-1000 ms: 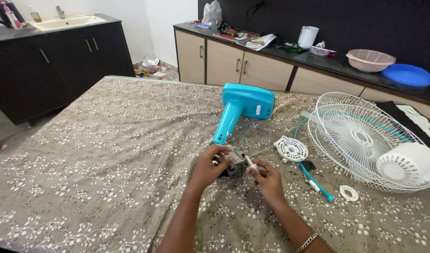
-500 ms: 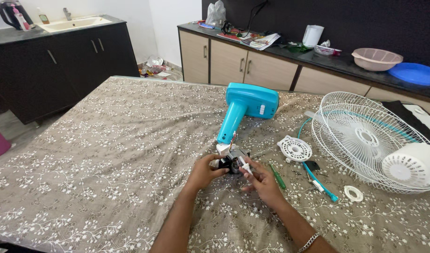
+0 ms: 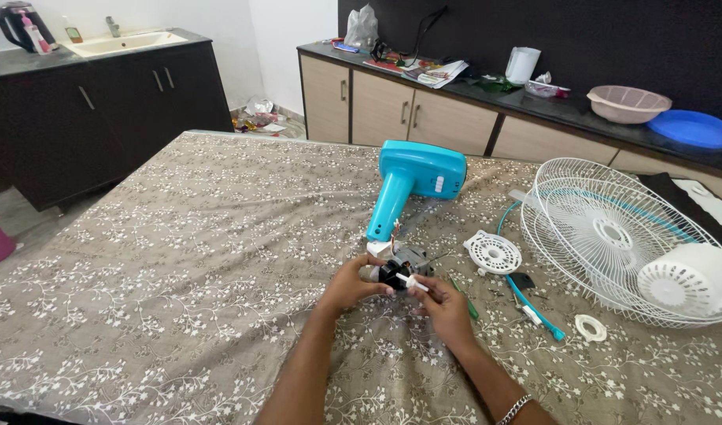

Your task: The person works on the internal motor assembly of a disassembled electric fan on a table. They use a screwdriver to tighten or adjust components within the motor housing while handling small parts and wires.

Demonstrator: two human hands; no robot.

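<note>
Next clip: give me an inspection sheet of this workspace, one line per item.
Surface: table under a brown floral cloth.
Job's things: small fan motor at the foot of the turquoise fan body.
Clutter: white wire grille, white round cap, white ring, green-handled tool.
Grippers: left hand and right hand both grip the motor; right fingers pinch a white piece.
Cables: turquoise cord beside the grille.
Surroundings: counter with pink basin, blue lid; sink.

Fan motor between hands, fan stand behind, grille right.
</note>
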